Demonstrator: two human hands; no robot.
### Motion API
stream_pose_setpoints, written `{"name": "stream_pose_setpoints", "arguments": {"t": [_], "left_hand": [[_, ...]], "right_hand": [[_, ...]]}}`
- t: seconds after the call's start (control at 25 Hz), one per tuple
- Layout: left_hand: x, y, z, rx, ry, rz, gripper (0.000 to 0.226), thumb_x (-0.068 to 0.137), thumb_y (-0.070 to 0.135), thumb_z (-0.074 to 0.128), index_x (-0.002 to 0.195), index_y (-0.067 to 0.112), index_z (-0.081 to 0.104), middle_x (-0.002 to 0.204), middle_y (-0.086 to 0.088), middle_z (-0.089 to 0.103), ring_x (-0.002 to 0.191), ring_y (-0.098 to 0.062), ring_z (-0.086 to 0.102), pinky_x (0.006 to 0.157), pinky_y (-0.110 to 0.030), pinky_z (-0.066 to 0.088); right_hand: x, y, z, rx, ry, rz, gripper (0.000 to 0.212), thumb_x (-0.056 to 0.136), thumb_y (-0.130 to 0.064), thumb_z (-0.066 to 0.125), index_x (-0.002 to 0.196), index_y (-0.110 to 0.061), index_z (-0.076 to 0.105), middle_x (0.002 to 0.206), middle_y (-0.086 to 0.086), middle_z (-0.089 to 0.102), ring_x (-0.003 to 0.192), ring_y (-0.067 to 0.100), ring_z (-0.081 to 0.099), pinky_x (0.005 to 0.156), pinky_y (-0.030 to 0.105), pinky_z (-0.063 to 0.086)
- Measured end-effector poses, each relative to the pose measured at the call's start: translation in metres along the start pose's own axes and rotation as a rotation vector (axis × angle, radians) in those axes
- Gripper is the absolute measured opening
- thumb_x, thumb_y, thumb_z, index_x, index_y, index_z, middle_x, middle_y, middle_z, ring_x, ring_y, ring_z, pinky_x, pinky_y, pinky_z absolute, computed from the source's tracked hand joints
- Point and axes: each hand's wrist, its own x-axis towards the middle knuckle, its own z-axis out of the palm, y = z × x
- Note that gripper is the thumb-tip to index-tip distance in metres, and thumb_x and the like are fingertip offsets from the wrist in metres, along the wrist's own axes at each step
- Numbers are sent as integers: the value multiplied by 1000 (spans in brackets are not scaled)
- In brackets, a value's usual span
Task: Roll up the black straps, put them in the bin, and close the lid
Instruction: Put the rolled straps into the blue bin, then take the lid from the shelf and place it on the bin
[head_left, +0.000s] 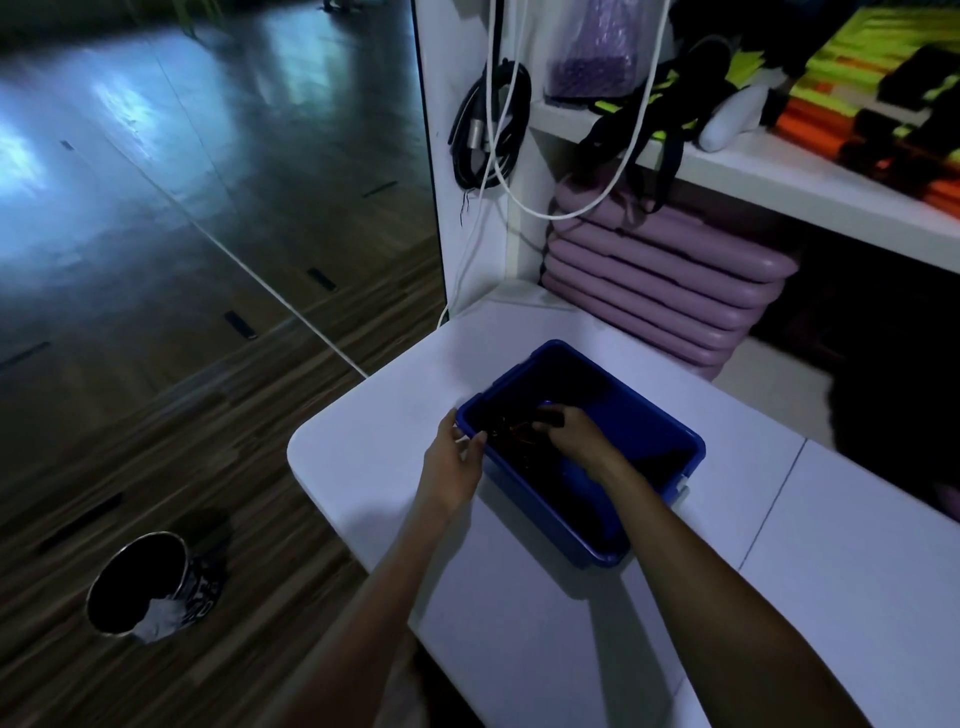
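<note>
- Single head-worn view, wide-angle, edges bowed.
- Looks forward and steeply down from above onto white table (545, 597); both forearms reach in from bottom edge.
- Close range on table; shelving (727, 166) upper right, wood floor (182, 338) left.

Purple mats (670, 280) stacked under a white shelf (779, 176); metal bucket (150, 587) on wooden floor (156, 415).

Open rectangular blue plastic bin (670, 441) is sitting lidless and angled on the white counter (857, 545), containing dark, indistinct black straps (514, 434).
</note>
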Motion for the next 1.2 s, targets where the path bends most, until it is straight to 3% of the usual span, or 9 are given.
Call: {"name": "stream_pose_setpoints", "arguments": {"t": [0.2,0.36,0.44,0.56,0.64,0.72,0.84,0.96,1.2], "left_hand": [[0,3,1,10,11,2,44,98,21,46,139,15,33,125,-9,56,99,-13,54,82,-24,44],[-6,8,1,31,6,9,41,99,21,42,139,15,34,118,1,52,100,-9,49,73,-12,40],[-5,8,1,32,3,9,39,99,21,41,138,15,36,123,-2,54,102,-11,51,73,-11,40],[-5,5,5,127,91,-43,48,98,27,44,141,9,32,140,-14,47,122,-25,49,97,-32,43],[-9,12,13,253,275,43,42,95,26,51,133,8,46,131,-16,53,118,-29,51,99,-39,44],[-14,36,24,230,334,239,21,92,20,56,109,11,62,108,-11,63,96,-24,59,84,-35,51],[-16,102,43,111,229,429,10,91,17,57,91,10,64,88,-3,62,76,-14,56,69,-16,40],[-21,210,77,-18,139,673,15,91,16,56,81,7,62,71,-3,60,65,-10,53,58,-16,38],[-59,464,138,-276,-20,1063,12,90,18,59,83,11,67,65,7,60,61,6,54,57,-6,39]], "right_hand": [[-2,2,2,144,9,38,39,92,-15,59,129,-8,52,125,16,61,102,21,59,83,28,51],[-8,1,-4,115,36,56,39,97,-28,50,133,-13,48,123,13,60,97,21,58,62,24,48],[-11,4,-8,66,63,42,40,97,-31,48,133,-13,47,118,10,59,94,20,57,69,32,53],[-25,3,-16,-22,93,-35,43,97,-33,49,134,-11,46,128,11,55,107,24,56,93,39,51],[-46,-2,-25,-81,154,-159,39,96,-31,50,130,-12,51,129,10,57,109,20,56,88,26,48],[-75,-9,-43,-68,278,-293,28,95,-25,53,119,-13,60,117,7,65,100,13,58,73,8,43],[-126,-32,-92,13,503,-483,13,91,-15,58,99,-17,68,93,2,70,89,20,66,68,5,44],[-189,-73,-175,55,711,-658,11,90,-14,61,88,-23,68,82,3,71,78,17,66,72,27,50],[-338,-173,-366,-64,1140,-958,20,89,-14,62,79,-32,65,73,-9,69,71,9,64,67,25,51]]}}
